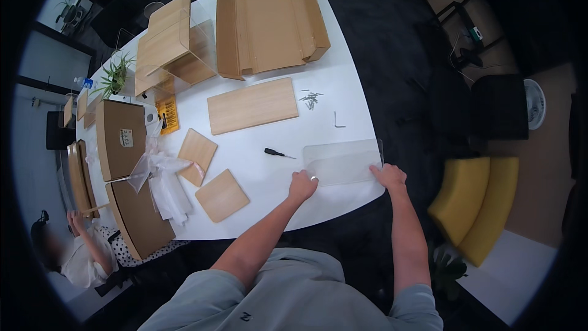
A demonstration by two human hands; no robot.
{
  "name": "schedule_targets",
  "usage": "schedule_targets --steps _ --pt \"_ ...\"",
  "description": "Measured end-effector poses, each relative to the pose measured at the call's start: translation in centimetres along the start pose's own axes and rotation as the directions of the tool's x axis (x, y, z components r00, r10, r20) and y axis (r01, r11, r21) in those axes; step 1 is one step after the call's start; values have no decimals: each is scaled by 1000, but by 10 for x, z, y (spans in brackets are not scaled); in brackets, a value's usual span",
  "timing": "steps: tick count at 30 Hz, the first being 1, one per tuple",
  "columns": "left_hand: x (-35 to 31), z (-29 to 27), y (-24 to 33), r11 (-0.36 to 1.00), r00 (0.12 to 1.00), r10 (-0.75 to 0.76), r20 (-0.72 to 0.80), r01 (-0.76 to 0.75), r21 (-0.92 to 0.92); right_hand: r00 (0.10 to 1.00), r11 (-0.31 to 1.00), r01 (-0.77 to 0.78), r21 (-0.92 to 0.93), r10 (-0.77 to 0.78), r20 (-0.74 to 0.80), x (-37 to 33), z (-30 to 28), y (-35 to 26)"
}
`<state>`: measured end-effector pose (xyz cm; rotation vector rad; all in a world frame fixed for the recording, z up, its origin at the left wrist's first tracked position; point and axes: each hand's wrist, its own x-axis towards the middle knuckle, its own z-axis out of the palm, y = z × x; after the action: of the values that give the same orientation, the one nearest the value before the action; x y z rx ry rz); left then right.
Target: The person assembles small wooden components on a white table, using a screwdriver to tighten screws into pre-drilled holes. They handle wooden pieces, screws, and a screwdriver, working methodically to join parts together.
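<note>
A clear, rounded-corner plastic panel (340,162) lies at the table's near right edge. My left hand (302,186) is closed on its near left corner, and my right hand (389,176) grips the near right one. Just left of the panel is a black-handled screwdriver (275,152). Beyond it, a bent hex key (336,120) and a small pile of screws (312,99) rest on the tabletop. A long wooden board (253,106) lies flat farther back, and two smaller boards, one squarish (222,195) and one partly under plastic wrap (196,153), sit to the left.
On the white table (269,208) stand an open cardboard box (272,18), a wood-and-clear-panel shelf (168,37), a potted plant (116,76) and crumpled plastic wrap (168,187). Cardboard boxes (138,220) line the left edge, near a seated person (89,257). A yellow seat (474,202) is at right.
</note>
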<state>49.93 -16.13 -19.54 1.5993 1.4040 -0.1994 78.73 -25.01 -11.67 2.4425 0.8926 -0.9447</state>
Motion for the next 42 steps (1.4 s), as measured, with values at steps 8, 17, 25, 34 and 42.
schedule_targets --steps 8,17,25,34,42 --pt "-51 -72 -104 985 976 171 -136 -170 19 937 999 34 7 -29 -348 -23 10 -15" --pt "-116 -189 -217 746 964 99 -246 92 660 781 818 559 139 -462 -419 -71 64 -146" --pt "-64 -253 -240 838 838 324 -439 -39 545 675 682 723 106 -666 -319 -124 105 -299" --pt "-2 -361 -332 634 908 325 -264 -2 773 688 682 719 133 -671 -278 -139 126 -368" --pt "3 -446 -375 647 792 192 -579 341 682 733 712 679 181 -642 -224 -136 129 -403"
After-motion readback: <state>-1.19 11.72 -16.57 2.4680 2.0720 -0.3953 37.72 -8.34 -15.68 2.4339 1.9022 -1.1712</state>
